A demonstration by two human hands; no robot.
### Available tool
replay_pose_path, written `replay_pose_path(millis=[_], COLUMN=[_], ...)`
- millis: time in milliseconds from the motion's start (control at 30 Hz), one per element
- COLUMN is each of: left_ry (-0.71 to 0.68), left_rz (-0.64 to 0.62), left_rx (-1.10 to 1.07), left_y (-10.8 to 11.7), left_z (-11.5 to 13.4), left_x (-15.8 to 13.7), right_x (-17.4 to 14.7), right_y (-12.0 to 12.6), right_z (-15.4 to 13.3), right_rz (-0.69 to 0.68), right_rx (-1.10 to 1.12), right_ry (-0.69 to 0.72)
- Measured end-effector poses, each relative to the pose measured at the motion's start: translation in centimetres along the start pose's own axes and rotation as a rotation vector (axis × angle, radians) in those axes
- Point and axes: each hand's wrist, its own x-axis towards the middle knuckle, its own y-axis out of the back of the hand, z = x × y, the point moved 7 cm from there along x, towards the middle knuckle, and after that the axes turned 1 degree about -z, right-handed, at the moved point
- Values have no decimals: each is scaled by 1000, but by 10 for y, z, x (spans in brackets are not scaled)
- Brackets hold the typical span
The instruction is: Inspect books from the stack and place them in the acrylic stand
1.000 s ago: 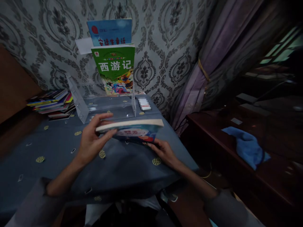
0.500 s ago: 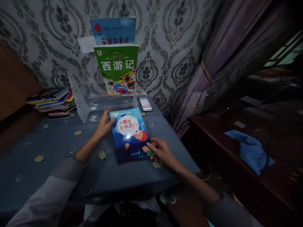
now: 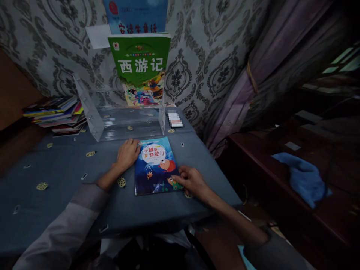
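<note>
A blue children's picture book with cartoon fish on its cover lies face up, or nearly flat, on the dark tablecloth. At its upper left edge, my left hand is closed with bent fingers against the book; the fingertips are partly hidden. My right hand pinches the lower right edge, thumb on the cover and the other fingers at the side and underneath. Just beyond the book stands a clear acrylic rack. A green book stands upright in it, with a blue book rising behind.
Several books are stacked in a pile at the back left. A small blurred-out card lies right of the rack. The tablecloth has a yellow pattern. Right of the table edge are a purple curtain and a blue cloth on a dark red surface.
The picture book has come down flatter onto the table and turned slightly. My left thumb has left the cover, and that hand now rests at the book's edge. The view has shifted downward.
</note>
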Motion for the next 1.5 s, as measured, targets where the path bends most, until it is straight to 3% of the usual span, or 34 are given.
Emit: replay_pose_path(millis=[167,433,567,833,1033,1300,1500], left_ry=[-73,-86,-94,-100,-105,-118,-205], left_rz=[12,-38,-50,-27,7,16,-106], left_rx=[-32,-43,-4,5,15,-9,32], left_y=[-11,-19,-17,-12,-12,-13,-21], left_z=[1,-3,1,4,4,4,18], left_x=[2,2,2,0,-1,-2,3], right_x=[2,-1,8,70,116,126,134], right_y=[7,17,9,-11,2,11,21], right_z=[-1,-18,-32,-42,-41,-36,-36], right_rz=[76,176,213,45,47,103,117], right_rx=[-133,-593,-711,-737,-720,-707,-577], right_ry=[58,221,412,520,520,465,491])
